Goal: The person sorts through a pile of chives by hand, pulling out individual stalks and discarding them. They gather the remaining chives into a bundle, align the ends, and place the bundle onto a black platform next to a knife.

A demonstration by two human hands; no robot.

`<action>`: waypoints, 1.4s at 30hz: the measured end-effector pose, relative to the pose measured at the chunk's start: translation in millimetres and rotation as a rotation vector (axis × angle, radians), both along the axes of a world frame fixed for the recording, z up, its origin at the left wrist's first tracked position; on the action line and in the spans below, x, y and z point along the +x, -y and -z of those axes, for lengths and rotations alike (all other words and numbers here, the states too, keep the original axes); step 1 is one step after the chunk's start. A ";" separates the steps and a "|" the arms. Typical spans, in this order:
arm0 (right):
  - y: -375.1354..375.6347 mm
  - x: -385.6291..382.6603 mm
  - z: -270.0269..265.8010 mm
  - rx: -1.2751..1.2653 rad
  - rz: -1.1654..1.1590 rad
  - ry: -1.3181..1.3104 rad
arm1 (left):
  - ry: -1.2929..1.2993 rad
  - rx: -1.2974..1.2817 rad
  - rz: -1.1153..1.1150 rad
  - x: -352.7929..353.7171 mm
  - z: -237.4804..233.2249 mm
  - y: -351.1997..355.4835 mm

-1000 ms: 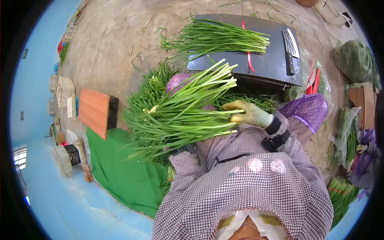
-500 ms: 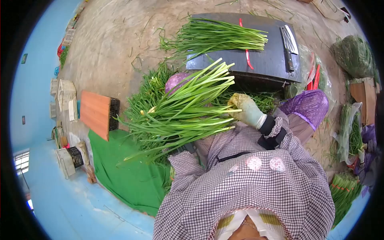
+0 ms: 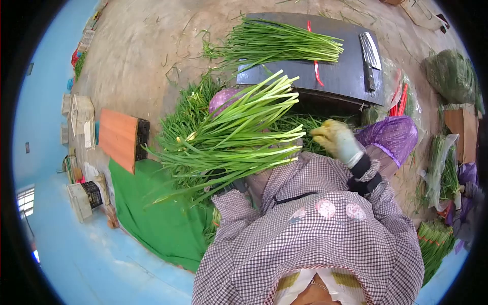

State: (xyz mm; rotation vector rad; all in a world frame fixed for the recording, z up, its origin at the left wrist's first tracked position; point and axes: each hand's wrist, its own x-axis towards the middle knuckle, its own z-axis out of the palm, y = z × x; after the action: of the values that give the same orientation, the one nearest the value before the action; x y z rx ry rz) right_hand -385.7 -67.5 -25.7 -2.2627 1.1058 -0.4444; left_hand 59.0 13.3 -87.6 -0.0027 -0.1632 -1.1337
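A loose bunch of garlic chives (image 3: 254, 127) spreads across my lap, its pale cut ends pointing right. The leaves cover nearly all of my left hand (image 3: 190, 136); a small yellowish fingertip shows on top, closed around the bunch. Just right of the cut ends is my right hand (image 3: 336, 140), in a pale, stained glove. Its fingers are drawn together and bent, apart from the bunch; whatever may be between them is too small to make out. Another bunch of chives (image 3: 284, 41) lies on the dark low table (image 3: 345, 76), across a red strip (image 3: 317, 73).
Two knives (image 3: 370, 61) lie at the table's right end. Beside it are red strips in a plastic bag (image 3: 401, 99). Loose chives (image 3: 178, 122) are heaped around my legs. A green cloth (image 3: 157, 218) and an orange board on a crate (image 3: 118, 140) are at left. Tied bunches (image 3: 434, 246) lie lower right.
My right hand has moved right, away from the cut ends of the chives. The bunch in my left hand has barely shifted.
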 end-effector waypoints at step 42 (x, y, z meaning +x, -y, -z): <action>8.8 130.9 -18.9 -0.532 -0.253 0.046 | -0.060 -0.809 0.778 -4.5 -10.4 36.8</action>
State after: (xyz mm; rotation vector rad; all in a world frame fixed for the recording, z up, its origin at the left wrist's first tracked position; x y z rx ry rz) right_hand -254.8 -76.3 -6.8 -2.7878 0.7174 -0.7499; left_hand 54.4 -23.5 -77.2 -0.8822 -0.5930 -1.7640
